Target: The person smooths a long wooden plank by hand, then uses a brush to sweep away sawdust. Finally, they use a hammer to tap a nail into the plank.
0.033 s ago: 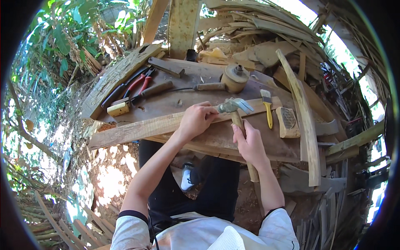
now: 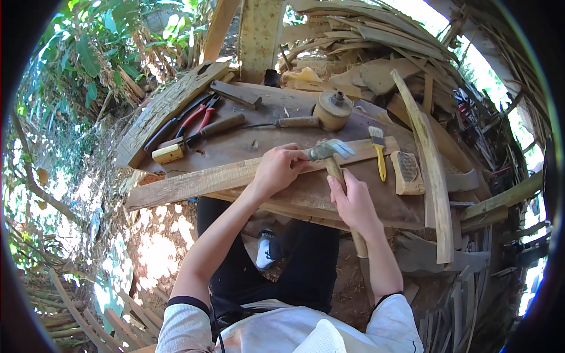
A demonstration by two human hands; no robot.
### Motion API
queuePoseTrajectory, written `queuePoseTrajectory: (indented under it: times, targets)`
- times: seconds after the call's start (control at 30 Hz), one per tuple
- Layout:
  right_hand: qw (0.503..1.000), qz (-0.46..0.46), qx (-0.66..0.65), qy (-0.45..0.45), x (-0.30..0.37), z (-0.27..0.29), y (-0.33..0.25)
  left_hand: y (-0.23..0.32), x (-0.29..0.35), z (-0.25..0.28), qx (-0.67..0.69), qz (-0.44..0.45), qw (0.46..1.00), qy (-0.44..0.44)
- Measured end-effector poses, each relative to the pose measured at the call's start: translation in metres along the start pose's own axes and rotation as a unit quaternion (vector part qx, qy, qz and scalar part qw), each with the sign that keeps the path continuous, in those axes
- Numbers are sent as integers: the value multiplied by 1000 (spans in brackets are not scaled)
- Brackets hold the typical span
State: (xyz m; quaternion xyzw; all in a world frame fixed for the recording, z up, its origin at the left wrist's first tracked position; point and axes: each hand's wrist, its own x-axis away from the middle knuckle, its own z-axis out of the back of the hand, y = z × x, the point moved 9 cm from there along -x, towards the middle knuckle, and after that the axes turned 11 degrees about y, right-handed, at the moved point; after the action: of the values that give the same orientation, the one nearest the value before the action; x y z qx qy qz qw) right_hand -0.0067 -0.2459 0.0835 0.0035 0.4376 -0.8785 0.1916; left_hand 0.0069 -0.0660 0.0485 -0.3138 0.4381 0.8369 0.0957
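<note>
A long flat wooden slat (image 2: 203,182) lies across the workbench before me. My left hand (image 2: 281,167) rests on it, thumb and fingers pinched together beside the hammer's striking face. Whatever sits between those fingertips is too small or hidden to make out. My right hand (image 2: 355,203) is wrapped round the wooden handle of a claw hammer (image 2: 335,167). The hammer's metal head is over the slat at my left fingertips, its claw pointing right. Below my right hand the handle's end sticks out past the bench's near edge.
On the workbench (image 2: 276,141) are red-handled pliers (image 2: 203,117), a wood-handled tool (image 2: 297,122), a round wooden pot (image 2: 333,110), a yellow-handled brush (image 2: 378,150) and a wooden block brush (image 2: 407,173). A long curved stick (image 2: 432,170) lies at the right; stacked wood (image 2: 376,35) stands behind.
</note>
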Motion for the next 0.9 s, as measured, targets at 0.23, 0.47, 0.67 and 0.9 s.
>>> queuePoseTrajectory:
  times: [0.23, 0.47, 0.67, 0.9]
  targets:
    - [997, -73, -3, -30, 1, -2, 10, -2, -1, 1, -7, 21, 1000, -11]
    - [970, -71, -232, 32, -36, -7, 52, 1, -1, -3, -22, -6, 1000, -11]
    - [960, -88, -260, 52, -45, -24, 78, 1, -1, -4, -9, 29, 999, -23]
    - [945, -111, -296, 85, -39, -23, 82, 3, -3, -10, -54, 24, 998, -34]
